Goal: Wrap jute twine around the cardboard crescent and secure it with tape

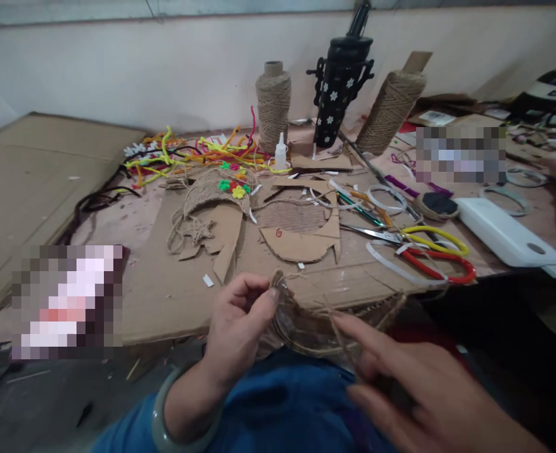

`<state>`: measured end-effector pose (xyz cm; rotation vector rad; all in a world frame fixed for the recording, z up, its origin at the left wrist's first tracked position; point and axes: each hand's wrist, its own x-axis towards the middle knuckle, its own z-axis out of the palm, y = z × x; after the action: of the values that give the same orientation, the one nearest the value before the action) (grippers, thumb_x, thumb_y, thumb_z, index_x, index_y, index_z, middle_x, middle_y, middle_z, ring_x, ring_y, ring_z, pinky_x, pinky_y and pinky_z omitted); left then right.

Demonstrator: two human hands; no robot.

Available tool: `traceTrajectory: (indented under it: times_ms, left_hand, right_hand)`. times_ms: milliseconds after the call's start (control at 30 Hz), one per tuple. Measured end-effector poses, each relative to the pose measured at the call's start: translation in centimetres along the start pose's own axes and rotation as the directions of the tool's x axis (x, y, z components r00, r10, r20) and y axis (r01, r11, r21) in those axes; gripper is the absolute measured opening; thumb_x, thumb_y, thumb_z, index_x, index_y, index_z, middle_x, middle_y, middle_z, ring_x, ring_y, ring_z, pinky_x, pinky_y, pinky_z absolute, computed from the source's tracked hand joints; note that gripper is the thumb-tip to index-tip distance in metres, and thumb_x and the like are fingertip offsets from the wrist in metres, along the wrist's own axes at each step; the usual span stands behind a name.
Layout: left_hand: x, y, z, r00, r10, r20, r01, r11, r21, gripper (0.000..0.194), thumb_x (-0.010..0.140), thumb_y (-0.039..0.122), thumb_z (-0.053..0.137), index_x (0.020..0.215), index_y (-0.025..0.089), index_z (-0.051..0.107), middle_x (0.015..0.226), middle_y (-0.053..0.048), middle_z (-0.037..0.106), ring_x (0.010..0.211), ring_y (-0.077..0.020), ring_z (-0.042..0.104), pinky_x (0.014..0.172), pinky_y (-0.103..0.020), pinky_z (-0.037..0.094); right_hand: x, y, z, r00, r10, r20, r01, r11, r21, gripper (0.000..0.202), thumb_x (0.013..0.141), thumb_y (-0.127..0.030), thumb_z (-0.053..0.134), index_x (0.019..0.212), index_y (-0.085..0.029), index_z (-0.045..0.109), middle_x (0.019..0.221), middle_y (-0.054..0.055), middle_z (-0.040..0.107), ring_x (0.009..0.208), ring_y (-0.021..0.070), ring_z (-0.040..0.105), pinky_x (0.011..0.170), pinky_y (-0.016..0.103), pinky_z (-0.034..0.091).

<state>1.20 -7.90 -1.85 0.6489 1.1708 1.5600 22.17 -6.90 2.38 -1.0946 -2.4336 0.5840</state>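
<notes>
My left hand (237,327) pinches the upper corner of a curved, twine-wrapped piece (306,327) held over my lap at the near edge of the counter (164,296); my right hand (400,384) lies flat-fingered against its lower rim, closed on nothing that I can make out. Part of the piece is bound in twine, a loose strand (325,313) crosses it and bare clear patches show, so I judge the wrapping partway done. A finished-looking woven shape (216,192), cardboard offcuts (301,242), scissors (419,248) and twine spools (274,104) lie beyond.
</notes>
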Motion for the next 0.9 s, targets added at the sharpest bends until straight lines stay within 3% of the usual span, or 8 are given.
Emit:
traceTrajectory:
  times_ms: [100, 233, 433, 600, 733, 900]
  left_hand:
    - [-0.2, -0.3, 0.3, 1.000, 0.024, -0.006, -0.024, 0.999, -0.022, 0.017, 0.068, 0.033, 0.076, 0.072, 0.020, 0.067, 0.065, 0.002, 0.071, 0.061, -0.0096, 0.063, 0.059, -0.017, 0.049]
    - [-0.6, -0.8, 0.0, 0.999, 0.054, 0.001, -0.054, 0.999, 0.003, 0.014, 0.071, 0.031, 0.074, 0.074, 0.019, 0.068, 0.069, 0.000, 0.072, 0.064, -0.0111, 0.064, 0.061, -0.019, 0.051]
    - [-0.8, -1.0, 0.2, 0.998, 0.054, 0.017, -0.055, 0.995, 0.084, 0.014, 0.072, 0.031, 0.073, 0.076, 0.018, 0.069, 0.072, -0.001, 0.073, 0.065, -0.0121, 0.063, 0.063, -0.021, 0.049]
    - [-0.7, -1.1, 0.6, 0.999, 0.037, 0.011, -0.038, 0.995, 0.088, 0.015, 0.071, 0.030, 0.074, 0.074, 0.017, 0.068, 0.069, -0.002, 0.072, 0.063, -0.0121, 0.062, 0.061, -0.021, 0.049]
    - [-0.4, -1.4, 0.5, 0.999, 0.047, -0.002, -0.047, 0.996, 0.073, 0.013, 0.071, 0.029, 0.073, 0.074, 0.017, 0.068, 0.067, 0.000, 0.070, 0.062, -0.0108, 0.060, 0.061, -0.020, 0.048]
    - [-0.2, -1.6, 0.5, 0.998, 0.055, -0.029, -0.053, 0.996, 0.067, 0.013, 0.072, 0.029, 0.073, 0.074, 0.018, 0.066, 0.064, 0.003, 0.064, 0.060, -0.0087, 0.056, 0.059, -0.018, 0.046]
  right_hand:
    - [0.6, -0.8, 1.6, 0.998, -0.016, 0.068, 0.009, 0.994, 0.106, 0.062, 0.086, -0.025, 0.051, 0.142, -0.034, 0.024, 0.086, -0.004, 0.072, 0.064, 0.0112, 0.068, 0.056, 0.018, 0.055]
    - [1.2, -0.2, 2.1, 0.998, 0.061, -0.017, -0.056, 0.972, 0.228, 0.070, 0.088, -0.024, 0.049, 0.146, -0.028, 0.009, 0.095, 0.003, 0.071, 0.067, 0.0118, 0.068, 0.060, 0.020, 0.056]
    - [2.9, 0.4, 1.3, 0.994, 0.041, -0.098, -0.024, 0.985, 0.169, 0.045, 0.087, -0.027, 0.051, 0.131, -0.022, 0.043, 0.100, 0.005, 0.070, 0.071, 0.0126, 0.068, 0.063, 0.022, 0.054]
    - [5.2, 0.2, 1.4, 0.981, -0.005, -0.191, 0.032, 0.990, 0.138, 0.035, 0.089, -0.023, 0.048, 0.123, -0.016, 0.054, 0.072, -0.001, 0.070, 0.060, 0.0114, 0.064, 0.057, 0.021, 0.049]
    - [6.0, 0.2, 2.0, 0.966, -0.086, -0.243, 0.108, 0.991, 0.078, 0.021, 0.088, -0.017, 0.048, 0.098, -0.018, 0.066, 0.076, 0.001, 0.072, 0.067, 0.0119, 0.066, 0.061, 0.021, 0.048]
    - [6.1, 0.3, 3.0, 0.944, -0.064, -0.323, 0.075, 0.997, 0.022, 0.017, 0.086, -0.018, 0.052, 0.094, -0.017, 0.067, 0.078, 0.002, 0.073, 0.064, 0.0136, 0.068, 0.059, 0.022, 0.048]
